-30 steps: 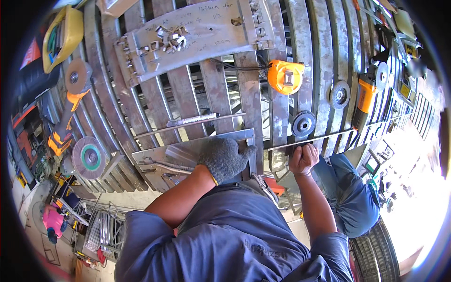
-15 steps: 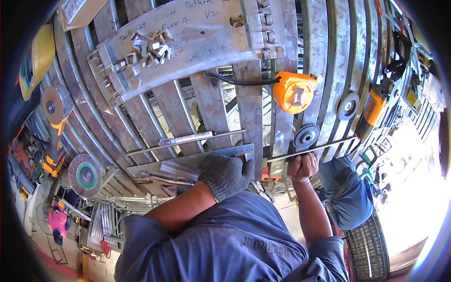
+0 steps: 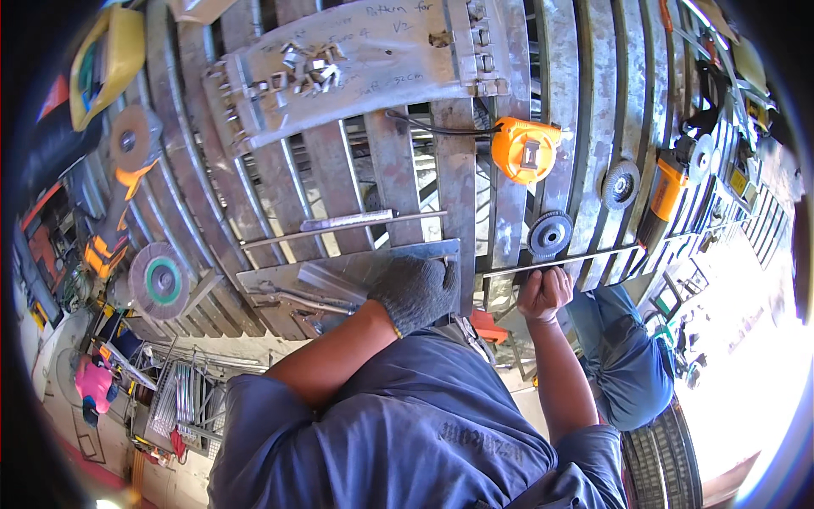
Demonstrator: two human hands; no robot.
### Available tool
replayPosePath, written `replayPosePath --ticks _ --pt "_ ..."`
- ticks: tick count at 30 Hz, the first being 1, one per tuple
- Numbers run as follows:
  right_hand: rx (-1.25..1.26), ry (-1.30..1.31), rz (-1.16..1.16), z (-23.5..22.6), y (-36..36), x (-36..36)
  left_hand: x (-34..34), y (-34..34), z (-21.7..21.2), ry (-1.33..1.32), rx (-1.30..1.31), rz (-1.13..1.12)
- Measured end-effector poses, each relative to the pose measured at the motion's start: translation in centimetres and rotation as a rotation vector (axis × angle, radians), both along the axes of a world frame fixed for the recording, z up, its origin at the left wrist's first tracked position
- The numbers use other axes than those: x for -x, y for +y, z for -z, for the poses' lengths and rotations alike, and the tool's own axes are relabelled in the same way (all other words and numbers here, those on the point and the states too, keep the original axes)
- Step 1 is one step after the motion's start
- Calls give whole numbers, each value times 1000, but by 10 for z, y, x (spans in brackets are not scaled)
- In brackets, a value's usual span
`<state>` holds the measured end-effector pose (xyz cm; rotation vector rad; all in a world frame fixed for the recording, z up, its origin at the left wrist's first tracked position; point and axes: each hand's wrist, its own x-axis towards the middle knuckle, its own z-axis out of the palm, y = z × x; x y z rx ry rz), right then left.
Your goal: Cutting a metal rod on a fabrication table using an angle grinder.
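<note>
My left hand (image 3: 414, 294) wears a dark grey knit glove and rests on a flat metal plate (image 3: 356, 265) at the bench's near edge. Its fingers are curled at the plate's right end; whatever they grip is hidden. Bare and closed, my right hand (image 3: 545, 295) is at the bench edge just below a thin metal rod (image 3: 585, 258). I cannot make out what its fingers pinch. Pliers (image 3: 309, 299) and a bent metal strip (image 3: 326, 280) lie on the plate beside my left forearm. Beyond the plate, a marker-like tube (image 3: 348, 219) lies along another thin rod (image 3: 407, 218).
An orange tape measure (image 3: 526, 151), two abrasive discs (image 3: 549, 235) and an orange angle grinder (image 3: 664, 199) lie to the right on the slatted metal bench (image 3: 454, 178). Further off, a marked metal pattern plate (image 3: 381, 68) carries small clips (image 3: 309, 72). More grinders (image 3: 127, 182) stand left.
The whole view has shifted slightly, so the bench things sit a little differently in it. Both hands stay in nearly the same places, still closed.
</note>
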<state>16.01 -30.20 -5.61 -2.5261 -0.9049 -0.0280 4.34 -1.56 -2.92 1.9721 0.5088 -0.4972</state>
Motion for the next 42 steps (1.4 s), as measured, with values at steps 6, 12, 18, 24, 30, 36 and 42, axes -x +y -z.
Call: replayPosePath --ticks 6,12,18,24,30,36,42 --pt "53 -87 24 1 -3 3 -3 -4 12 -44 -29 11" --pt "50 -105 112 9 -6 11 49 -6 -31 -215 -163 -102" --pt "49 -74 223 20 -8 10 214 2 -89 -286 -330 -212" --pt "93 48 302 17 -8 7 340 -38 -108 23 -432 -121" --pt "-8 236 184 -7 -42 14 399 -80 -114 35 -444 -185" --pt "-63 279 175 -29 -59 25 438 -83 -107 -56 -523 -376" --pt "-252 370 -2 -53 -2 50 472 -67 -120 -21 -547 -454"
